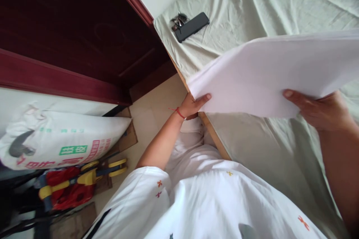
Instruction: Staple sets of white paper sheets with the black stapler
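A stack of white paper spans the space between my two hands, over the cloth-covered surface. My left hand, with a red string round its wrist, grips the stack's left end, the thumb on top and the fingers hidden beneath. Near the stack's right part, my right hand holds the near edge, its thumb lying on the paper and its other fingers mostly out of sight. The paper bends a little and its layered far edge shows.
A black phone and a bunch of keys lie on the pale green sheet. To the left are a dark red door, a stuffed white sack and a yellow-and-red wheeled object on the floor.
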Action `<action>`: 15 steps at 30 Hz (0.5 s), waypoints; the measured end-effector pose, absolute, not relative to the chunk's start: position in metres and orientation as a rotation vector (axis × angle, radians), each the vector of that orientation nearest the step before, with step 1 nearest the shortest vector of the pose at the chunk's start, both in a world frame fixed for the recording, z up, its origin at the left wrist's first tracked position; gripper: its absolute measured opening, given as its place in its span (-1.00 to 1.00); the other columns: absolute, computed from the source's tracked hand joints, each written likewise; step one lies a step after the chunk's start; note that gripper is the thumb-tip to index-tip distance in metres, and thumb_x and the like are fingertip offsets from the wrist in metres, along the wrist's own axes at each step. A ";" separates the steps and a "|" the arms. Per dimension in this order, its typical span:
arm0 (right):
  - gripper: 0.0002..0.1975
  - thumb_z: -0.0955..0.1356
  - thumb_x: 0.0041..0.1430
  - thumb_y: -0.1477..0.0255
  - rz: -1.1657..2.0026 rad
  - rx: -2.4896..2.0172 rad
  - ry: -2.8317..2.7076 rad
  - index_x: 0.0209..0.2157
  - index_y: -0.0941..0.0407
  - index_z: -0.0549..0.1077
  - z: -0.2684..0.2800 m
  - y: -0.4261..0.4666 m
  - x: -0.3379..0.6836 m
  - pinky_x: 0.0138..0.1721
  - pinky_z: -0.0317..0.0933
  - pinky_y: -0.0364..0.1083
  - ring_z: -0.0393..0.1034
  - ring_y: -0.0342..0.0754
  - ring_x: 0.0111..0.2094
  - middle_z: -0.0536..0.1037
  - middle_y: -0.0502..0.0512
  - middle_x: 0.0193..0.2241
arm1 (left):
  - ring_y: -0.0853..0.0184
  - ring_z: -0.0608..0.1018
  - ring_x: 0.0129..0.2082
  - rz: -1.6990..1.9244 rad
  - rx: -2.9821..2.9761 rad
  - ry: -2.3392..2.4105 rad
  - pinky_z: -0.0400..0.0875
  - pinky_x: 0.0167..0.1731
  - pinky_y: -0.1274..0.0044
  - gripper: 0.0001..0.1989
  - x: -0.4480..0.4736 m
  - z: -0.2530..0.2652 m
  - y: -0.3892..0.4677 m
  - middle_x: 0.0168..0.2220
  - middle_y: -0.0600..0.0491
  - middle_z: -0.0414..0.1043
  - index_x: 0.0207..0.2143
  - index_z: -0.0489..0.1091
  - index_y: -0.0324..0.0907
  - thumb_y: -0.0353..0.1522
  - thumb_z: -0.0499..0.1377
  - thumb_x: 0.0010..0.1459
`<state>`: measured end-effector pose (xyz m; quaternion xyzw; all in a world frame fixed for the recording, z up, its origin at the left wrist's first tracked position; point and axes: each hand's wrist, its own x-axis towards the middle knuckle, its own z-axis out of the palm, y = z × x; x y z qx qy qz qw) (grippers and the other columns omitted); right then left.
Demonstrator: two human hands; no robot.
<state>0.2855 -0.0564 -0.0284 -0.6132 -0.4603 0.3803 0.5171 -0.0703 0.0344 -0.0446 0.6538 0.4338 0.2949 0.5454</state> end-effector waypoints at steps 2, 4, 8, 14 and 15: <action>-0.56 0.61 -0.05 0.17 1.003 -1.528 -0.995 -0.13 0.02 0.63 -0.029 -0.060 0.289 -0.06 0.48 -0.04 0.50 -0.02 -0.08 0.66 0.06 -0.06 | 0.00 0.55 0.22 0.667 1.541 1.009 0.38 0.31 0.12 -0.30 -0.069 -0.043 0.035 -0.03 -0.15 0.66 0.03 0.56 -0.19 0.18 0.24 0.14; -0.58 0.64 -0.13 0.13 1.153 -1.653 -0.837 -0.27 0.07 0.65 -0.031 -0.067 0.295 -0.31 0.48 -0.11 0.52 -0.02 -0.22 0.68 0.11 -0.18 | -0.01 0.57 0.20 0.575 1.508 1.005 0.41 0.28 0.13 -0.29 -0.070 -0.042 0.035 0.01 -0.16 0.65 0.01 0.57 -0.20 0.20 0.23 0.14; -0.53 0.67 -0.32 0.10 1.403 -1.773 -0.527 -0.43 0.12 0.64 -0.034 -0.083 0.306 -0.53 0.40 -0.14 0.47 -0.06 -0.45 0.64 0.13 -0.42 | 0.01 0.57 0.20 0.472 1.450 1.001 0.42 0.28 0.18 -0.30 -0.069 -0.037 0.032 0.09 -0.12 0.62 0.05 0.57 -0.17 0.18 0.25 0.13; -0.49 0.63 -0.17 0.17 1.237 -1.751 -0.703 -0.12 0.00 0.67 -0.038 -0.097 0.330 -0.47 0.41 -0.11 0.46 -0.07 -0.43 0.66 0.09 -0.30 | 0.03 0.62 0.10 0.270 1.498 0.966 0.51 0.14 0.23 -0.41 -0.055 -0.016 0.025 0.03 -0.06 0.65 -0.04 0.60 -0.13 0.14 0.24 0.16; -0.46 0.61 -0.12 0.15 1.159 -1.776 -0.817 -0.05 -0.03 0.65 -0.039 -0.098 0.337 -0.40 0.45 -0.05 0.49 -0.02 -0.39 0.66 0.10 -0.26 | 0.04 0.64 0.05 0.240 1.552 0.946 0.52 0.09 0.25 -0.44 -0.052 -0.013 0.025 -0.03 -0.04 0.67 -0.08 0.60 -0.14 0.13 0.24 0.17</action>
